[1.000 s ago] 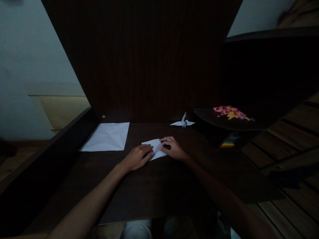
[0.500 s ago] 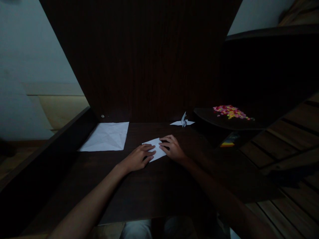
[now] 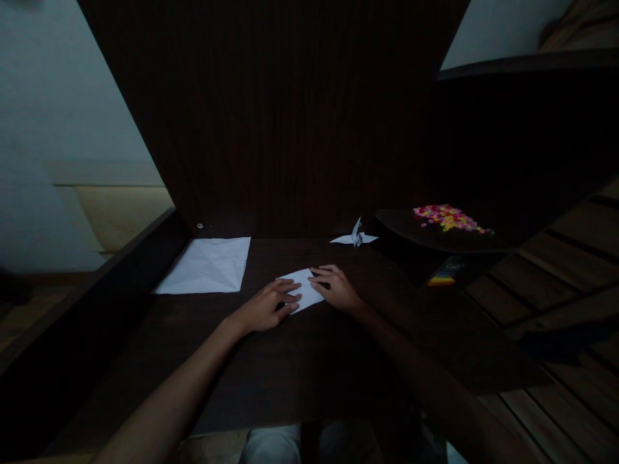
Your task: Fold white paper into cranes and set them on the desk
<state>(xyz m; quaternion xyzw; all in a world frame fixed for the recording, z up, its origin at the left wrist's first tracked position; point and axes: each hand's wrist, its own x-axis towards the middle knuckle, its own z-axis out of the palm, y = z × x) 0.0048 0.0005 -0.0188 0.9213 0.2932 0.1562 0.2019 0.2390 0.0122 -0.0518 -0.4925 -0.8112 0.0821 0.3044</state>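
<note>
A small white piece of paper [image 3: 304, 298] lies flat on the dark wooden desk [image 3: 271, 380], in front of me. My left hand [image 3: 271, 305] rests on its left side with the fingers stretched out and apart. On the right side of the paper lies my right hand [image 3: 338, 289], fingers extended over its edge and upper corner. Both hands press from above, and neither wraps around the sheet. Behind the right hand, a folded white paper crane [image 3: 356, 239] sits near the back panel.
Creased white sheets [image 3: 207, 265] lie at the back left, beside the dark side board [image 3: 97, 283]. On the right, a raised curved shelf [image 3: 401, 227] bears a heap of small pink, red and yellow pieces [image 3: 449, 218]. A tall dark panel [image 3: 285, 129] closes off the back.
Both hands stay on the small paper. The right fingers have shifted very slightly at the paper's upper edge; the crane and the sheets have not moved.
</note>
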